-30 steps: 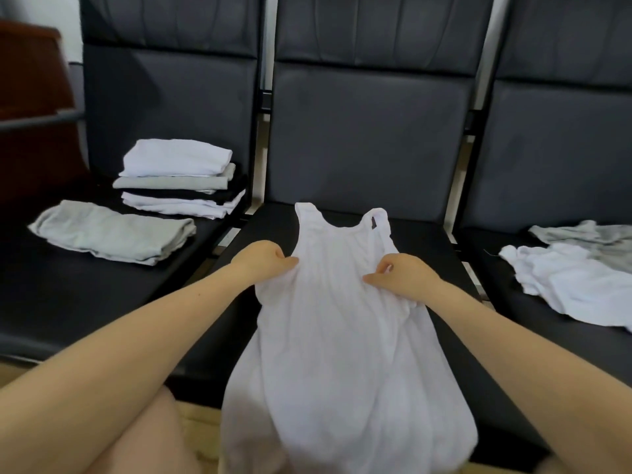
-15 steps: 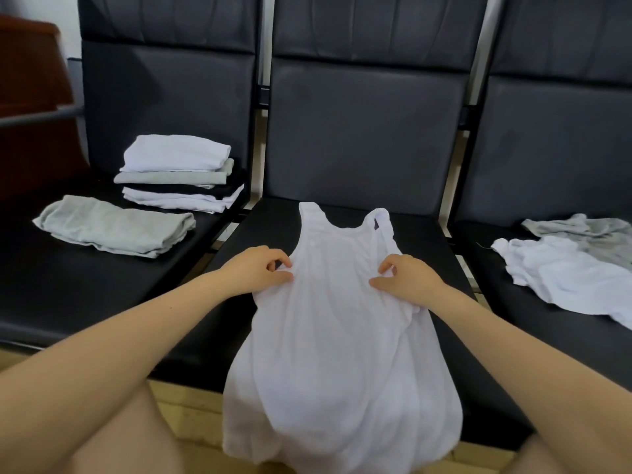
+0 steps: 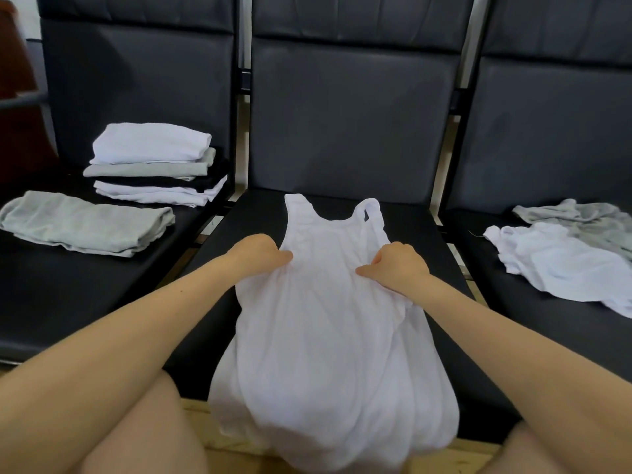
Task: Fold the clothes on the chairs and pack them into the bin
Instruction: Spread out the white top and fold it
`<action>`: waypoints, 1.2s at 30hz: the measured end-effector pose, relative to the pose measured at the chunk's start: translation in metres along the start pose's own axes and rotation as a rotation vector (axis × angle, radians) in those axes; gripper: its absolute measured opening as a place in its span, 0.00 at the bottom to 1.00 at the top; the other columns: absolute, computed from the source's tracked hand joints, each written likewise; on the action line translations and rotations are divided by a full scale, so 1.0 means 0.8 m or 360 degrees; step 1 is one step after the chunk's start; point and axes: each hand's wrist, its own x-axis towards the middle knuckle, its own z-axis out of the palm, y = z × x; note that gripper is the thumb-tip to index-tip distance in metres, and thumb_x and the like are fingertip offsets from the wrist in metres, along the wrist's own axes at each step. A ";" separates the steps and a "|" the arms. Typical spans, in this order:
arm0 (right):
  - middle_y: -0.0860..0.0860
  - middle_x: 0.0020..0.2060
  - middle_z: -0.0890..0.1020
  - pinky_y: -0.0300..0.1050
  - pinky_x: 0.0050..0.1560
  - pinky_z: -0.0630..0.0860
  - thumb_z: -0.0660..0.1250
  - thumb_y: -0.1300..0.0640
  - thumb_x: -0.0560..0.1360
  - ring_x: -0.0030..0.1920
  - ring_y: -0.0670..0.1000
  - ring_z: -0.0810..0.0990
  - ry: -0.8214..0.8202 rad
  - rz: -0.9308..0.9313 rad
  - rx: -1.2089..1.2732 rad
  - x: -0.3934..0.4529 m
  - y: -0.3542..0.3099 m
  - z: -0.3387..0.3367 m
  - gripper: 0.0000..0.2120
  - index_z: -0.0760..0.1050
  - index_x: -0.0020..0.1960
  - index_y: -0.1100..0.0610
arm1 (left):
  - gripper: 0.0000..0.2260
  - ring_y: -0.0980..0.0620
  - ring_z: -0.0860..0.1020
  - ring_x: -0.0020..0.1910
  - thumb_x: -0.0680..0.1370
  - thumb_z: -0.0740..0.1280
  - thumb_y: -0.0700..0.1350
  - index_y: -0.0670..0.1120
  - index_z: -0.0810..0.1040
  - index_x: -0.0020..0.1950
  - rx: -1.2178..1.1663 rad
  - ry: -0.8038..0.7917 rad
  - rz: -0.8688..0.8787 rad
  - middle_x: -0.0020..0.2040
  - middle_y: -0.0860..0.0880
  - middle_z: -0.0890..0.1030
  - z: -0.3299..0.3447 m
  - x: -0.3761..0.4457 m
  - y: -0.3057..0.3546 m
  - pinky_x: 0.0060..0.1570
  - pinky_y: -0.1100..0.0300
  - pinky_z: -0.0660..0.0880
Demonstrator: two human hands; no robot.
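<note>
Your left hand and right hand both rest on the white tank top spread over the middle chair seat, each pinching a fold of fabric just below an armhole, with the fingers curled in tight so that their tips are hidden under the knuckles. The top's straps point to the far side of the seat, and its hem spills over the near edge and hangs toward the floor, where the bottom of it bunches and is hard to read. On the left chair a stack of folded clothes sits far back, with a folded grey garment nearer you beside it. On the right chair lie an unfolded white garment and, behind it, a crumpled grey one, both cut off by the right edge. No bin shows anywhere in view.
</note>
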 end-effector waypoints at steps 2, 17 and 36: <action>0.53 0.50 0.78 0.48 0.55 0.76 0.73 0.45 0.70 0.52 0.54 0.77 -0.0133 0.0071 0.0339 0.003 0.002 0.001 0.19 0.78 0.53 0.57 | 0.21 0.52 0.62 0.28 0.73 0.65 0.51 0.47 0.59 0.27 -0.0048 -0.0022 -0.0060 0.26 0.51 0.61 -0.006 0.001 0.000 0.31 0.59 0.58; 0.47 0.32 0.71 0.37 0.35 0.64 0.64 0.56 0.77 0.33 0.45 0.68 0.0503 -0.0049 0.1250 0.026 -0.009 -0.037 0.13 0.67 0.35 0.53 | 0.19 0.55 0.60 0.29 0.81 0.57 0.47 0.48 0.58 0.31 -0.0718 0.0553 0.0318 0.29 0.52 0.61 -0.019 0.013 0.017 0.31 0.60 0.57; 0.52 0.39 0.77 0.46 0.50 0.74 0.67 0.46 0.77 0.43 0.53 0.76 -0.0149 0.0000 0.0910 0.107 0.004 -0.035 0.15 0.74 0.40 0.57 | 0.18 0.51 0.69 0.35 0.78 0.64 0.54 0.45 0.69 0.33 -0.0567 0.0226 0.0172 0.33 0.48 0.71 -0.019 0.121 -0.002 0.40 0.57 0.64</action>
